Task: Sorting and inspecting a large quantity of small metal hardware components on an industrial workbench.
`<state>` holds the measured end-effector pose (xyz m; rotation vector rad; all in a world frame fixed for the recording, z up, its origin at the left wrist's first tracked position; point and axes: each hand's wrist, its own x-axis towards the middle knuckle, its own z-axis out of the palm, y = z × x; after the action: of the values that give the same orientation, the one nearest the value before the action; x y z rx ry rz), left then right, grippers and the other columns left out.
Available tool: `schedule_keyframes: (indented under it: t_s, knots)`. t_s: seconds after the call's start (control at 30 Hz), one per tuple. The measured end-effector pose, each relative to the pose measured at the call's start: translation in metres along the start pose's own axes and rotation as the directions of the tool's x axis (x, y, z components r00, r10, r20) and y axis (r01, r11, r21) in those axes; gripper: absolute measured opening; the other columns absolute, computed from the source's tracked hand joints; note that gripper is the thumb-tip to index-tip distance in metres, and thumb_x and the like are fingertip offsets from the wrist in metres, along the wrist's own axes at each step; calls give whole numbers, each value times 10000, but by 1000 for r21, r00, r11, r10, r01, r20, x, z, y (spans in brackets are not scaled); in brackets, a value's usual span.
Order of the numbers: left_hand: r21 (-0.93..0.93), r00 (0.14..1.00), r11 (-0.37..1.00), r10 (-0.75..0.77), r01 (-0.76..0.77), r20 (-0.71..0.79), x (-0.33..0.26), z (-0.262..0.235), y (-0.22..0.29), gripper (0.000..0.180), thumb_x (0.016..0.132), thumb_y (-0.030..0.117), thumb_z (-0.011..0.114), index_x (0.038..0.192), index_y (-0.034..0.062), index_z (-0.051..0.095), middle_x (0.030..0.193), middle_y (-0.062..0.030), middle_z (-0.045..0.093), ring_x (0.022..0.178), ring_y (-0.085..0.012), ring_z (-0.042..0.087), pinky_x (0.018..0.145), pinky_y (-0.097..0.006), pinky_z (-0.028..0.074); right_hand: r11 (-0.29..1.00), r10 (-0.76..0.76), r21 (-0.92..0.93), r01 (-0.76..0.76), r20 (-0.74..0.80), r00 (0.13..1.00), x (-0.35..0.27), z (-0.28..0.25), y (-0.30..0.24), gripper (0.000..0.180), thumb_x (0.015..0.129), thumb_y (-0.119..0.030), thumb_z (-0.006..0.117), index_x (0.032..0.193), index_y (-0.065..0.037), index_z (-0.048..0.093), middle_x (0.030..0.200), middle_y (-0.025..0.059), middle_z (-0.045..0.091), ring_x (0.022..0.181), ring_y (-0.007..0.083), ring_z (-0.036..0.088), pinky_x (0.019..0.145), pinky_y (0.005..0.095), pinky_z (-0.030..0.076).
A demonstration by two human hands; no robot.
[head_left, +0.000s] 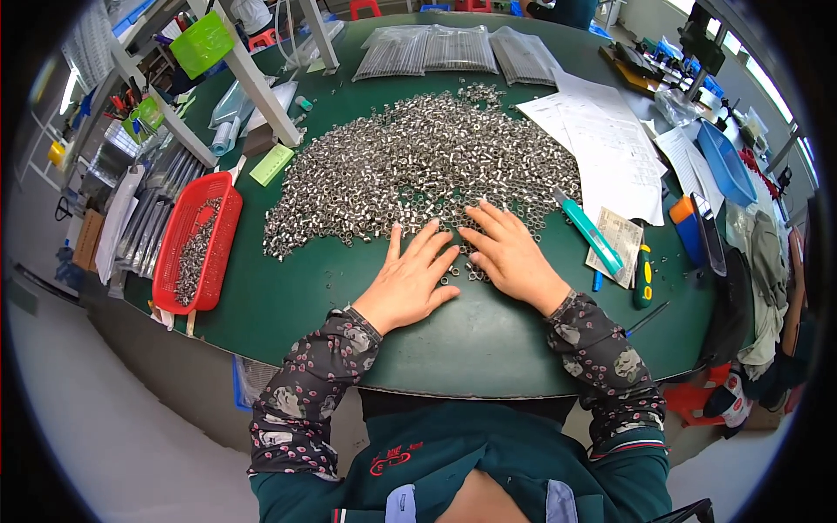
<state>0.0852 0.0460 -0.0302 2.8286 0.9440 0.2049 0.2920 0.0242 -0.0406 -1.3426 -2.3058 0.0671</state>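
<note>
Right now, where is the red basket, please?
In the head view, the red basket sits at the left edge of the green table, left of the pile of rings and the left hand.

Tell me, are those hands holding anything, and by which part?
Nothing seems held: left hand and right hand rest open, at the metal rings' near edge.

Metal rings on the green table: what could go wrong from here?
Stray rings lie between the left hand and right hand; a sweep toward the near edge might roll some off the table. The green cutter lies beside the ring pile, near the right hand, which might bump it or, if its blade is out, get nicked.
</note>
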Motion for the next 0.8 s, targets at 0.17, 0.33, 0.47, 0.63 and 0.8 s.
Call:
schedule_keyframes:
  t_s: [0.17, 0.33, 0.47, 0.63, 0.8]
  knots:
    - [-62, 967, 995, 57, -75, -249, 14, 6, -8, 294, 774, 170, 607, 1046, 66, 571, 968, -71, 489, 980, -246, 438, 922, -401, 301, 997, 62, 61, -48, -243, 968, 1, -2, -1, 75, 689, -91, 647, 763, -82, 637, 747, 17, 514, 788, 210, 479, 705, 333, 383]
    - [-7, 939, 999, 40, -46, -341, 29, 11, -7, 77, 740, 123, 622, 812, 95, 615, 785, -10, 524, 831, -197, 490, 790, -341, 347, 997, 78, 25, -74, -203, 976, 7, 2, -7, 57, 681, -106, 652, 716, -93, 609, 734, 21, 504, 772, 213, 478, 674, 335, 375]
    - [-57, 936, 998, -27, 7, -351, 36, 16, -11, 54, 730, 120, 631, 780, 103, 618, 781, -10, 531, 826, -199, 494, 763, -338, 352, 991, 125, -25, -131, -152, 980, 13, 7, -5, 61, 683, -129, 646, 679, -97, 595, 720, 19, 511, 770, 214, 484, 659, 337, 371]
    - [-145, 925, 983, -154, 109, -347, 40, 19, -13, 57, 719, 132, 645, 761, 105, 617, 770, -18, 517, 834, -214, 478, 745, -347, 350, 993, 115, -15, -118, -113, 987, 20, 8, -7, 49, 683, -129, 637, 671, -99, 600, 711, 19, 516, 762, 211, 490, 661, 338, 373]
    - [-181, 925, 969, -219, 169, -311, 40, 16, -11, 74, 717, 135, 650, 766, 100, 606, 770, -15, 501, 841, -216, 467, 756, -347, 339, 992, 125, -17, -127, -83, 989, 24, 8, -8, 33, 682, -121, 618, 663, -100, 602, 720, 22, 522, 766, 210, 494, 664, 337, 374]
